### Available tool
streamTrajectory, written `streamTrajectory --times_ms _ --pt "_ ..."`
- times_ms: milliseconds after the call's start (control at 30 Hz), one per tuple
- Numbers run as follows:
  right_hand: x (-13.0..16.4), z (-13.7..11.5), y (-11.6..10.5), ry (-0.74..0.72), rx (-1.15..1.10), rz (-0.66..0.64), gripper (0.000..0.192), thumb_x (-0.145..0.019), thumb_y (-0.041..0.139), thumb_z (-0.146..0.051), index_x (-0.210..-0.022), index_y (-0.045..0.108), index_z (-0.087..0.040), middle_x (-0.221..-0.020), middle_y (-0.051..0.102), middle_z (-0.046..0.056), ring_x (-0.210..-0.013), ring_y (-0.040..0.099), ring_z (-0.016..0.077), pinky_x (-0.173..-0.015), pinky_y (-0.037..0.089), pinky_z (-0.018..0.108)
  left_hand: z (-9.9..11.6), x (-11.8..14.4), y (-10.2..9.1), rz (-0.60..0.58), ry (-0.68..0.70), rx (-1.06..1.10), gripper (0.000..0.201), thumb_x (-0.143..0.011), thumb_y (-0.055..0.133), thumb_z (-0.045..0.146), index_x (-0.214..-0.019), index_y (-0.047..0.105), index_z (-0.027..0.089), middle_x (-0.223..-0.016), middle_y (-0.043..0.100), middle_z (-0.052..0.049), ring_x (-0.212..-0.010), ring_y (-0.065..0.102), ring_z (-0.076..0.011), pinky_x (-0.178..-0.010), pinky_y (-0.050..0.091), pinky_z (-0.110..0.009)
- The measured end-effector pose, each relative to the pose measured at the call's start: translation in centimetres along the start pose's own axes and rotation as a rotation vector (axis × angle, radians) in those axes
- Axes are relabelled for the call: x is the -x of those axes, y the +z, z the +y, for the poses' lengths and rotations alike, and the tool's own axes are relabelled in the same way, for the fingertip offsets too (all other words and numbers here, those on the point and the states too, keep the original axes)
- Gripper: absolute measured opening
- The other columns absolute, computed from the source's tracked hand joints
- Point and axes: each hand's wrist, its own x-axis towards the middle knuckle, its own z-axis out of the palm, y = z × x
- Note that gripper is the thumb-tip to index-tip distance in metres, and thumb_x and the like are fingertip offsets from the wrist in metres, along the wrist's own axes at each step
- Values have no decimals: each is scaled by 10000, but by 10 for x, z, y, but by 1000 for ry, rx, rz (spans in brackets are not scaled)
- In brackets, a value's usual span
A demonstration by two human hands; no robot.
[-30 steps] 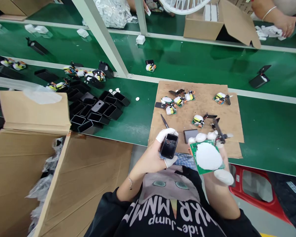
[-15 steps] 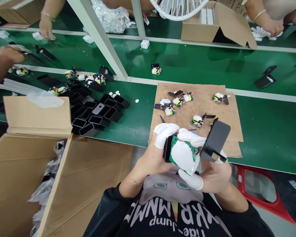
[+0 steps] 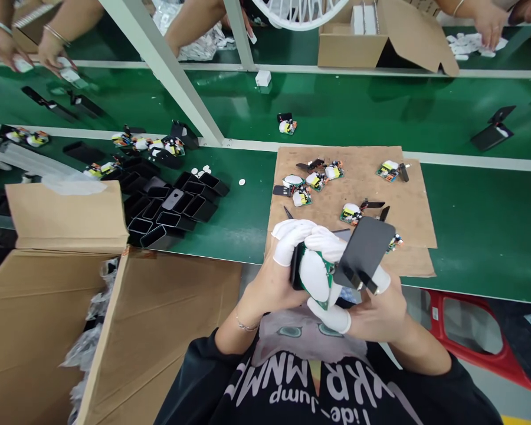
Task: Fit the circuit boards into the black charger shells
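Observation:
In white finger cots, my left hand (image 3: 283,265) is closed round a black plastic housing (image 3: 295,267). My right hand (image 3: 371,307) grips a green circuit board (image 3: 325,304) with a large white pad (image 3: 315,275) on its face. The board's left edge is at the housing's mouth; how far it sits inside is hidden. A flat black cover (image 3: 365,250) with metal prongs hangs joined to the board's right side, over my right fingers. Just beyond my hands, several small circuit boards (image 3: 351,213) with white pads and black plug pieces lie on a brown cardboard sheet (image 3: 363,159).
Left of the cardboard, several empty black housings (image 3: 172,218) are heaped near white discs (image 3: 242,182). A large open carton (image 3: 66,218) stands at my left. Across the green bench, co-workers' hands (image 3: 489,26) handle white pieces. A red stool (image 3: 469,348) stands at right.
The board has tilted and moved closer against the housing in my left hand. The black cover has shifted left with my right hand. Across the bench, co-workers' hands have moved.

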Motion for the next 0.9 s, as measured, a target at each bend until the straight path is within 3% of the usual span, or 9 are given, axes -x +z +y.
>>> streamTrajectory --times_ms 233,367,667,900 --pt "-8 0 -2 -33 23 6 543 -758 771 -179 -1255 571 -264 -799 683 9 -732 666 218 -704 596 343 2 -4 1 10 9 -32 699 -839 658 322 -1433 297 252 -1244 546 -129 -1183 555 -290 -1015 470 -508" --pt "-9 1 -1 -21 -3 -9 459 -769 712 -132 -1192 587 -262 -697 642 -23 -663 636 203 -656 575 339 2 -3 2 6 -11 -50 673 -867 639 371 -1436 300 250 -1246 552 -128 -1173 567 -286 -1008 480 -502" --pt "-11 1 -2 22 25 -48 330 -819 651 -148 -1129 561 -219 -707 642 -1 -644 631 194 -630 559 333 -1 5 6 53 -90 -12 687 -841 698 424 -1420 362 268 -1278 529 -116 -1208 546 -292 -1043 458 -481" --pt "-9 1 -1 33 -4 0 531 -793 666 -132 -1289 525 -257 -723 623 -13 -640 624 196 -632 567 326 3 4 8 69 -131 -15 671 -832 703 406 -1398 372 264 -1263 528 -113 -1210 541 -285 -1044 458 -479"
